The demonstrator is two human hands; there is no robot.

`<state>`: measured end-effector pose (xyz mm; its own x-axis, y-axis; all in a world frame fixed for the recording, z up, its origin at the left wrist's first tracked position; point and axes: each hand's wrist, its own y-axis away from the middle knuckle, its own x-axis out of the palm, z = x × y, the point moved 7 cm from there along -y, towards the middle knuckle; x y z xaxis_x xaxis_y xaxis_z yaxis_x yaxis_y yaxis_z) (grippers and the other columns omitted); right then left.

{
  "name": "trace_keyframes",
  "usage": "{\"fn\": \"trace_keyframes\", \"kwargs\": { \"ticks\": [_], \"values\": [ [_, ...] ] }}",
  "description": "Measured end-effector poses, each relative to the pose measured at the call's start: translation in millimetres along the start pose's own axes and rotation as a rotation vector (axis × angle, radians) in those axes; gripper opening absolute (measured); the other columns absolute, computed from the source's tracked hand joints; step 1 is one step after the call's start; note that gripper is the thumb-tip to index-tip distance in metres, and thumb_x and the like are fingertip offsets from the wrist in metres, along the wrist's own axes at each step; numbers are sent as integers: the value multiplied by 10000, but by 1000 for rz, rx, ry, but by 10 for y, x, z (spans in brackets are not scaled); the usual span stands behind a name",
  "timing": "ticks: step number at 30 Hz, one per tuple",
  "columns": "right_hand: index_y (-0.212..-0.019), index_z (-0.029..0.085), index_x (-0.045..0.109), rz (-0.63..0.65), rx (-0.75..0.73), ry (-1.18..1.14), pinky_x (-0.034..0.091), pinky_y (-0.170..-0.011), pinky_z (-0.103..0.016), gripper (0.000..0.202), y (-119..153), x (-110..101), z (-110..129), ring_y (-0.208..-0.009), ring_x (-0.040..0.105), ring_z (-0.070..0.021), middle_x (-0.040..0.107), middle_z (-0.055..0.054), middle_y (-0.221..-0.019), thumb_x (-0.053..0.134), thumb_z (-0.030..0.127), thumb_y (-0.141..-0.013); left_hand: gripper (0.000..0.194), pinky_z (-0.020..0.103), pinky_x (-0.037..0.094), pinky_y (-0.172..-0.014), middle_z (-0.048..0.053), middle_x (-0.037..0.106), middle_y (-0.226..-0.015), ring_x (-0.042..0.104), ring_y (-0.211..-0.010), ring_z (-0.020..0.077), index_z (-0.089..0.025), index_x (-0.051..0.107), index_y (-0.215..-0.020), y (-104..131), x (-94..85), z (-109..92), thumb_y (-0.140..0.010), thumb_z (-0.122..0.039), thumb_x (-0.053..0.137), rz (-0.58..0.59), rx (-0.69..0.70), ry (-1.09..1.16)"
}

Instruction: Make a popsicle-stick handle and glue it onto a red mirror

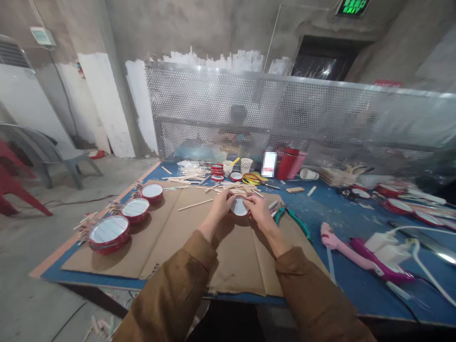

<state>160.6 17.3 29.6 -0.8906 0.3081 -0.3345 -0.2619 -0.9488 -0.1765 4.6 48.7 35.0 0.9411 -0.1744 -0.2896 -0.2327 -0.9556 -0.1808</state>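
In the head view, the green sign [353, 7] at the top edge reads "EXIT", with a row of characters above it that is cut off and too blurred to read. A bright upright screen [269, 164] at the back of the table [309, 209] is pixelated, so nothing on it can be read. Two more pixelated patches lie behind the perforated metal panel [213, 95], which dims whatever is beyond it. At the right edge, a dark object and several red-rimmed pieces [399, 206] are cut off or overlap.

The left hand [223, 204] and right hand [258, 209] are close together over the cardboard [167, 232], fingers curled, grasping a small round piece [240, 207] with a pale face and red rim between them. The fingers cover its upper edge; what else they may pinch there is hard to tell.

Three stacks of similar pieces [109, 233] stand on the cardboard to the left, with thin sticks beside them. Loose wooden sticks [235, 188] lie just beyond the hands. Green-handled pliers [294, 221] lie near the right hand, and a pink glue gun [351, 251] lies farther right.
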Motion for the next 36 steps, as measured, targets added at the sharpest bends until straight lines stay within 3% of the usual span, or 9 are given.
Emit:
{"fn": "trace_keyframes", "kwargs": {
  "ticks": [3, 6, 9, 11, 14, 18, 24, 29, 36],
  "values": [
    [-695, 169, 700, 40, -22, 45, 410, -508, -248, 203, 7, 33, 17, -550, 576, -163, 643, -3, -581, 626, 357, -679, 157, 226, 466, -598, 32, 666, -784, 596, -666, 134, -151, 663, -905, -3, -14, 42, -899, -285, 581, 39, -48, -41],
    [-672, 182, 686, 111, -49, 124, 418, -543, -258, 244, 15, 41, 55, -564, 583, -169, 628, -10, -570, 611, 396, -763, 177, 220, 444, -557, 32, 675, -767, 597, -640, 137, -143, 689, -953, 8, 30, 84, -866, -292, 648, 84, -93, -51],
    [-637, 201, 651, 15, -87, 365, 407, -595, -264, 308, -1, -164, 131, -633, 605, -177, 660, -33, -641, 574, 411, -849, 118, 225, 435, -573, 37, 682, -766, 597, -660, 140, -139, 707, -906, 14, 64, 102, -850, -226, 650, 76, -85, -120],
    [-656, 210, 660, -67, -87, 562, 379, -601, -257, 238, -14, -349, 169, -667, 610, -176, 684, -34, -686, 597, 350, -838, 109, 232, 438, -595, 45, 695, -786, 601, -685, 146, -142, 715, -876, 17, 62, 96, -853, -219, 643, 51, -64, -161],
    [-592, 207, 646, 80, -61, 738, 336, -567, -251, 228, -24, -408, 132, -620, 595, -166, 649, -23, -599, 634, 294, -803, 111, 241, 445, -617, 49, 708, -817, 605, -699, 151, -147, 723, -872, 20, 35, 94, -845, -219, 644, 33, -58, -189],
    [-540, 201, 643, 283, -21, 845, 329, -559, -259, 215, 23, -299, 61, -584, 591, -169, 601, -18, -520, 673, 233, -750, 147, 246, 454, -619, 49, 701, -802, 589, -675, 148, -142, 731, -894, 11, -14, 109, -857, -221, 613, 29, -75, -202],
    [-617, 213, 681, 320, 3, 979, 342, -591, -277, 154, 78, -154, 90, -663, 629, -204, 640, -43, -593, 657, 189, -768, 142, 205, 404, -515, 28, 658, -744, 532, -601, 117, -134, 713, -859, 6, -24, 113, -841, -245, 626, 28, -109, -165],
    [-593, 208, 608, 308, -33, 945, 344, -601, -285, 200, 62, -172, 85, -637, 595, -198, 626, -49, -596, 614, 197, -792, 139, 225, 435, -530, 26, 653, -739, 550, -590, 119, -141, 706, -822, -1, 18, 107, -829, -272, 661, 30, -58, -94],
    [-645, 223, 546, 87, -231, 430, 393, -625, -272, 153, -43, -273, 216, -643, 558, -168, 629, -8, -657, 512, 297, -774, 151, 200, 393, -419, 6, 627, -713, 510, -501, 98, -136, 693, -939, 49, 222, 165, -855, -250, 642, 197, -152, 33]
  ]
}}
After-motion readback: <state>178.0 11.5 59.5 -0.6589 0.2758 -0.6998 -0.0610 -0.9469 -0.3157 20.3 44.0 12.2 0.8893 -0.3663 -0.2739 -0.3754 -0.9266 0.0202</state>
